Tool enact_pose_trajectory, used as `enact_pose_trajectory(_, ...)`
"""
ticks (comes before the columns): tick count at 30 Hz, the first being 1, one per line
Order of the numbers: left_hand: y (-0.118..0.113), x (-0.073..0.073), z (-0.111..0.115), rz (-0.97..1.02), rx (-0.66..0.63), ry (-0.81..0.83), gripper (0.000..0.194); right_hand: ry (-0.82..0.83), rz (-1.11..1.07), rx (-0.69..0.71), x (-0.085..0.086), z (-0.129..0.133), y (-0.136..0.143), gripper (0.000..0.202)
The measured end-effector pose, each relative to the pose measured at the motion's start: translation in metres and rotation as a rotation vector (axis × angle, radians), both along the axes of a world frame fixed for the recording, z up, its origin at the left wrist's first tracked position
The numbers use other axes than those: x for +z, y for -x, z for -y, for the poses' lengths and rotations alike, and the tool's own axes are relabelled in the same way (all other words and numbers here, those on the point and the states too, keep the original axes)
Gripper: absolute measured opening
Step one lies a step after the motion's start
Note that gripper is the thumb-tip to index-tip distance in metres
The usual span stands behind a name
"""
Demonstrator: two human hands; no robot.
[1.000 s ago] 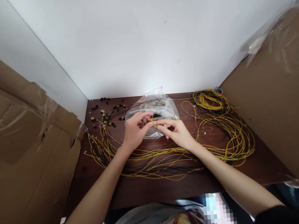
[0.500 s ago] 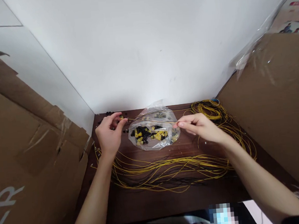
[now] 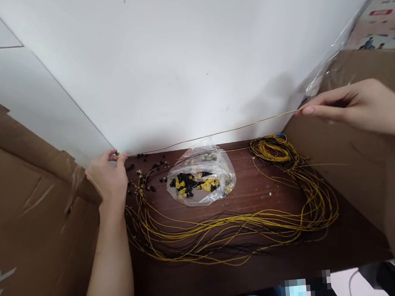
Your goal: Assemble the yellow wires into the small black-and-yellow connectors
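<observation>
A thin yellowish wire (image 3: 217, 133) stretches nearly taut between my two hands, rising to the right in front of the white wall. My left hand (image 3: 109, 174) pinches its left end, where a small yellow and black piece (image 3: 117, 153) shows at the fingertips. At the upper right, my right hand (image 3: 349, 105) pinches the wire between thumb and fingers. Below the wire lies a clear plastic bag (image 3: 207, 201) with yellow and black connector pieces (image 3: 210, 184). Long yellow and black wires (image 3: 238, 218) curve across the brown table (image 3: 195, 281).
A coil of yellow wire (image 3: 272, 149) rests at the table's back right. Small black and yellow pieces (image 3: 149, 187) are scattered at the back left. Cardboard stands on the left (image 3: 32, 204) and right (image 3: 350, 153); the white wall (image 3: 163, 68) rises behind.
My hands have moved far apart. The right hand has risen and gone right, the left has gone left and slightly down, and a much longer stretch of wire spans between them.
</observation>
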State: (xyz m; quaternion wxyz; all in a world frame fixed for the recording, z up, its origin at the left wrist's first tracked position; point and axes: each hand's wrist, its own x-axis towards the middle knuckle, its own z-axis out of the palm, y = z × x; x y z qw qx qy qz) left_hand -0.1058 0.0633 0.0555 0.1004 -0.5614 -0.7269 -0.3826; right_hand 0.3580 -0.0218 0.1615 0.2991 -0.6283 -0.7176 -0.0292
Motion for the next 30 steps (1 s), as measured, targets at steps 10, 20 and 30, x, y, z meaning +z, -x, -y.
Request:
enact_pose_trajectory(10, -0.013, -0.025, -0.002, -0.054, -0.042, 0.179, 0.039, 0.141, 0.146, -0.499, -0.042, -0.042, -0.039, 0.047)
enact_pose_trajectory(20, -0.026, -0.041, -0.002, -0.092, -0.004, 0.335, 0.038, 0.437, 0.244, -0.551, -0.123, -0.062, -0.016, 0.04)
enact_pose_trajectory(30, -0.029, -0.036, 0.003, -0.05, -0.172, 0.154, 0.037, 0.162, 0.411, -0.27, -0.104, -0.033, 0.074, 0.047)
